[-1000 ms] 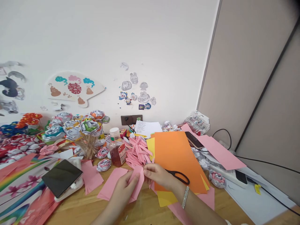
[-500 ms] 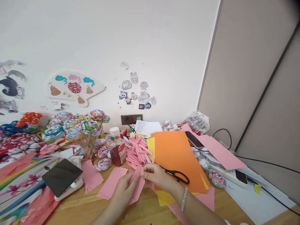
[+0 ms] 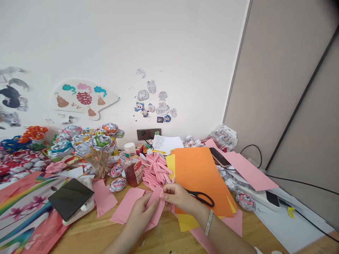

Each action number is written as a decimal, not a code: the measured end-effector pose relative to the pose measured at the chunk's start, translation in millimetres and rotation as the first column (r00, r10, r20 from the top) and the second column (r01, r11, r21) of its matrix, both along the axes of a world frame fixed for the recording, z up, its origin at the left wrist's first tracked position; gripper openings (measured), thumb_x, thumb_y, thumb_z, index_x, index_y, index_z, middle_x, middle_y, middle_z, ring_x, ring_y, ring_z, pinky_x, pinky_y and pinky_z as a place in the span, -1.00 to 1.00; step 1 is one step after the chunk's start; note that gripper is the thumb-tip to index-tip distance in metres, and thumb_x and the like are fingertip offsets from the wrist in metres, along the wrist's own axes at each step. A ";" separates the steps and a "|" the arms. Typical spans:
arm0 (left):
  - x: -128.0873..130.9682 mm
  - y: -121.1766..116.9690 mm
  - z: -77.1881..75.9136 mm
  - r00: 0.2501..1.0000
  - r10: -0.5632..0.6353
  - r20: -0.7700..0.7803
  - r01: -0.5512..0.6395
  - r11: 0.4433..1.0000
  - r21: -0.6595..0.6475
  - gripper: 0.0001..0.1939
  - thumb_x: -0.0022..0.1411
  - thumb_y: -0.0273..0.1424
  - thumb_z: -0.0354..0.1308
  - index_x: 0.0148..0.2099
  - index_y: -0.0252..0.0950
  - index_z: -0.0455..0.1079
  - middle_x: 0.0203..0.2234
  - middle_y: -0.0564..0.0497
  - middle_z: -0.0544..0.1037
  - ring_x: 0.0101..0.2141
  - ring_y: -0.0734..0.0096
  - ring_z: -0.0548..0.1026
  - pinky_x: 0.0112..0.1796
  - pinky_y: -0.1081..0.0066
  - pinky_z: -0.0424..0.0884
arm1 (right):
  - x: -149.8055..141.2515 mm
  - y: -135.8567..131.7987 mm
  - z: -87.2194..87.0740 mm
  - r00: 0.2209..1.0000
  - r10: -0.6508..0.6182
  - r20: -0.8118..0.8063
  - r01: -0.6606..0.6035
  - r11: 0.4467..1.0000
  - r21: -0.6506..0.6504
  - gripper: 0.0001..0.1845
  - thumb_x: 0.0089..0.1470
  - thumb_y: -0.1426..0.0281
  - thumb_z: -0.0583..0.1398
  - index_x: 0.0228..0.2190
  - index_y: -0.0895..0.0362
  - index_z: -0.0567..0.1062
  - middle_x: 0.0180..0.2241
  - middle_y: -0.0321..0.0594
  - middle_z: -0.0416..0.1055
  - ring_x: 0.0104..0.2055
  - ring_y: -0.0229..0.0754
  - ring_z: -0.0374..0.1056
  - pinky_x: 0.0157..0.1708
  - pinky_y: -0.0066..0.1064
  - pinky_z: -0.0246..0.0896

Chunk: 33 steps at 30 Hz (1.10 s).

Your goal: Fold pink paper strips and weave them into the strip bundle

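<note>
Between my two hands is a pink paper strip (image 3: 158, 214), held low over the wooden table. My left hand (image 3: 143, 213) pinches it from the left, thumb on top. At its upper right edge, the fingers of my right hand (image 3: 174, 197) are closed on the same strip. A stack of pink paper pieces (image 3: 128, 204) lies just left of my left hand. Beyond the hands rises a heap of folded pink paper strips (image 3: 156, 169). Black-handled scissors (image 3: 202, 198) rest on the orange paper (image 3: 197, 173), partly behind my right forearm.
A bottle of reddish liquid (image 3: 132, 169) stands behind the pink stack. Paper flowers on sticks (image 3: 100, 148) crowd the back left. A dark tablet-like device (image 3: 71, 198) lies at left. On the right are a power strip (image 3: 261, 197), cables and white sheets (image 3: 296, 225).
Both hands keep nearly the same place and grip on the pink paper strip. My right fingers have shifted very slightly along its edge.
</note>
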State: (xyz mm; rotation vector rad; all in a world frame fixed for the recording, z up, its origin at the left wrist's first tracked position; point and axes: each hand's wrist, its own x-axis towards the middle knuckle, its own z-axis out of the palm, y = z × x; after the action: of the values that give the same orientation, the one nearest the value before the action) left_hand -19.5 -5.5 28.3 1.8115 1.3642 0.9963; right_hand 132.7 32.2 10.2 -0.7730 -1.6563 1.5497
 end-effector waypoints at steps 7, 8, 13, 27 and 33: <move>0.1 -0.1 1.5 1.000 0.013 -0.019 -0.013 1.000 -0.012 -0.73 0.05 -0.24 -0.09 -0.61 -0.24 0.04 -0.67 0.18 0.07 -0.57 0.48 0.09 -0.54 0.50 0.04 | 1.9 1.9 -1.7 0.999 -0.001 -0.035 0.003 0.998 0.068 -0.68 -0.07 0.18 0.13 -0.57 0.20 0.29 -0.63 -0.35 0.21 -0.60 -0.40 0.15 -0.57 -0.54 0.07; 0.2 -0.2 1.4 1.000 0.015 -0.021 -0.015 1.000 -0.007 -0.73 0.05 -0.24 -0.09 -0.61 -0.24 0.04 -0.67 0.18 0.08 -0.57 0.48 0.10 -0.54 0.50 0.05 | 1.8 2.1 -1.7 0.999 -0.006 -0.040 0.009 0.998 0.069 -0.69 -0.06 0.19 0.13 -0.57 0.20 0.30 -0.62 -0.35 0.22 -0.59 -0.40 0.15 -0.56 -0.54 0.07; 0.4 -0.6 1.3 1.000 0.004 -0.027 -0.004 1.000 0.000 -0.72 0.06 -0.24 -0.08 -0.59 -0.26 0.11 -0.66 0.16 0.16 -0.56 0.47 0.14 -0.53 0.50 0.07 | -0.2 2.0 -1.1 0.998 -0.046 -0.052 0.048 0.998 0.046 -0.70 -0.09 0.21 0.15 -0.58 0.20 0.30 -0.64 -0.36 0.22 -0.60 -0.40 0.14 -0.57 -0.54 0.06; 0.4 0.5 1.1 0.999 -0.006 -0.052 0.006 1.000 -0.006 -0.72 0.03 -0.24 -0.06 -0.61 -0.29 0.17 -0.68 0.15 0.15 -0.57 0.46 0.14 -0.55 0.50 0.08 | -0.2 -0.7 1.4 0.997 -0.057 -0.061 0.062 0.996 0.070 -0.72 -0.06 0.27 0.13 -0.64 0.20 0.28 -0.67 -0.37 0.22 -0.61 -0.39 0.13 -0.56 -0.53 0.05; 1.2 -0.1 1.7 1.000 -0.002 -0.027 0.002 1.000 0.000 -0.74 0.01 -0.28 -0.04 -0.63 -0.27 0.14 -0.70 0.16 0.15 -0.59 0.47 0.15 -0.55 0.51 0.08 | 0.0 -1.7 1.6 0.998 -0.066 -0.005 0.066 0.987 0.148 -0.68 -0.01 0.25 0.07 -0.65 0.19 0.25 -0.67 -0.37 0.19 -0.62 -0.39 0.12 -0.58 -0.55 0.03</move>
State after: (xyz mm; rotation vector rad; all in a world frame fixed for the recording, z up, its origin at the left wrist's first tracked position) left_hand -18.3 -5.7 29.9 1.8317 1.3787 0.9744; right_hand 132.7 30.5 11.8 -0.7411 -1.7069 1.3639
